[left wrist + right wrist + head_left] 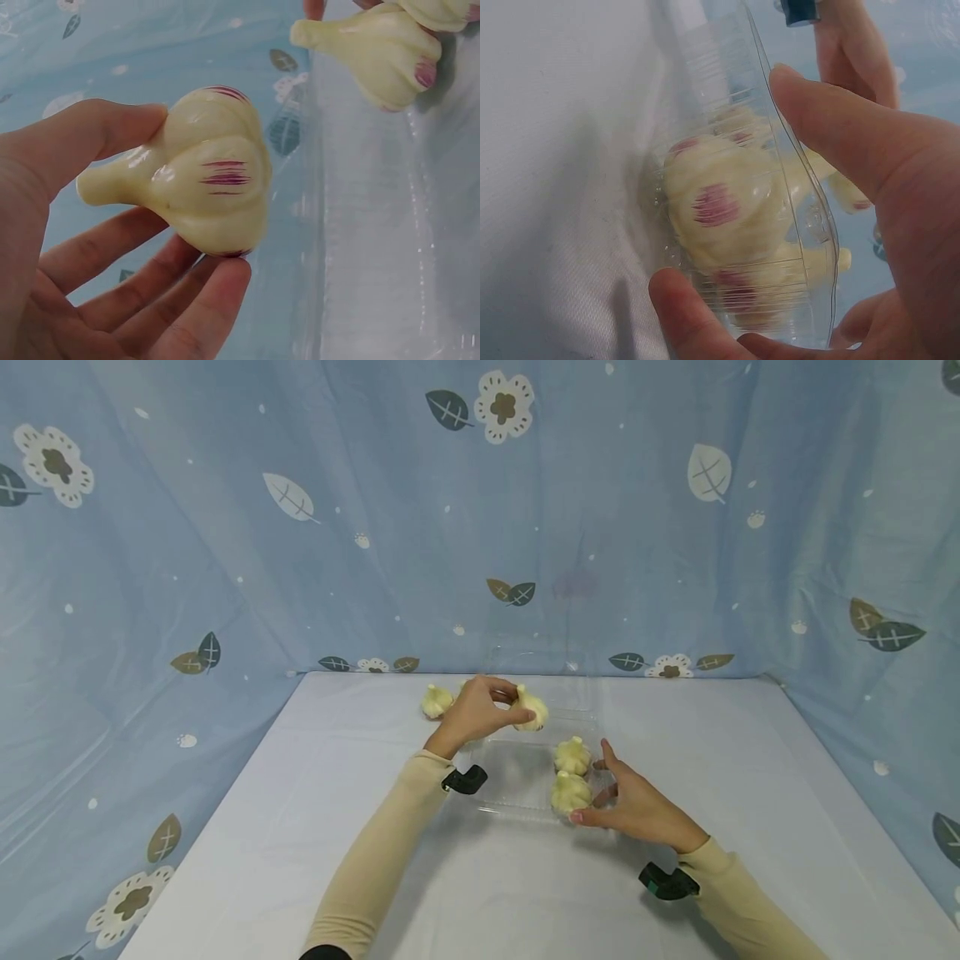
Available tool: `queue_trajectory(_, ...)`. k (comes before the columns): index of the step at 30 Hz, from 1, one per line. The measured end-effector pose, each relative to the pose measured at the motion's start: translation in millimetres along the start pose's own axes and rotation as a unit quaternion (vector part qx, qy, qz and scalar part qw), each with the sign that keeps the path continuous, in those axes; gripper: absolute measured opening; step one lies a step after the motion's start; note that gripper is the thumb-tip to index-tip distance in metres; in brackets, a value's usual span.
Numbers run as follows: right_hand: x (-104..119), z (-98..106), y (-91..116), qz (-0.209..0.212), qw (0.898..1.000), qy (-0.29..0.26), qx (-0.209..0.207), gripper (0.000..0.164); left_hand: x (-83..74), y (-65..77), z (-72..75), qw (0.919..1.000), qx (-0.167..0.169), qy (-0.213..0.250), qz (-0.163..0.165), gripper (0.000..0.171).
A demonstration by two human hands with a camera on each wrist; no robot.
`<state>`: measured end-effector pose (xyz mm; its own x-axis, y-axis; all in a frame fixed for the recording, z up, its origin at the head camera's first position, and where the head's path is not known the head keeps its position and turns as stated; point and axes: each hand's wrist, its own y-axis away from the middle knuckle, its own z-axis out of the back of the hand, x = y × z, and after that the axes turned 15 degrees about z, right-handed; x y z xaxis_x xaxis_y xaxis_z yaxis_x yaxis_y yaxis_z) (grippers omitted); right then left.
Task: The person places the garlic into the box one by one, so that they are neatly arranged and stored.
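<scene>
My left hand (pixel 480 714) pinches a pale garlic bulb (pixel 531 708) between thumb and fingertips, above the far part of a clear plastic box (pixel 510 777). In the left wrist view, the garlic bulb (pixel 214 176) shows purple streaks, its stem pointing back toward the palm. My right hand (pixel 637 802) grips the box's right side, thumb by the near corner and fingers along the wall. Inside, against that side, sit two more bulbs, a farther one (pixel 572 756) and a nearer one (pixel 571 793). Through the clear wall (pixel 821 225), the right wrist view shows bulbs (pixel 727 210) too.
Left of the box, a garlic bulb (pixel 437 702) lies on the white table (pixel 360 760), with another partly hidden behind my left hand. The box's clear lid (pixel 547 681) stands open at the back, near the blue patterned curtain (pixel 420 527).
</scene>
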<state>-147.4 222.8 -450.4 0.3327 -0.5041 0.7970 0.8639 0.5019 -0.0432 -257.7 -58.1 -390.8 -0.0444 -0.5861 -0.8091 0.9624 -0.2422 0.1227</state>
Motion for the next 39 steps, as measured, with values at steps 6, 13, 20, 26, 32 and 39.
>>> queue_trajectory(6,-2.5,-0.5,0.0,-0.003,1.0,0.006,-0.001,0.132,0.5,-3.3,-5.7,0.9998,0.013,-0.015,-0.002,0.045)
queue_trajectory(13,-1.2,-0.2,0.8,-0.004,1.0,0.008,0.0,0.132,-0.2,-4.3,-11.5,0.9987,0.034,-0.038,-0.01,0.042)
queue_trajectory(20,-0.6,-0.1,0.6,-0.002,1.0,-0.005,0.002,0.131,0.3,-4.5,-16.0,0.9973,0.047,-0.056,-0.011,0.036)
queue_trajectory(26,-1.9,-0.6,-0.3,-0.006,1.0,-0.002,0.0,0.132,1.7,-7.1,-19.4,0.9958,0.052,-0.074,-0.018,0.029)
queue_trajectory(32,-2.3,0.2,-1.3,0.002,1.0,0.0,-0.001,0.132,4.9,-9.0,-22.6,0.9951,0.059,-0.079,-0.004,0.032)
queue_trajectory(39,-1.1,0.9,-0.5,0.001,1.0,-0.003,0.0,0.132,5.3,-7.3,-26.0,0.9947,0.063,-0.081,0.009,0.032)
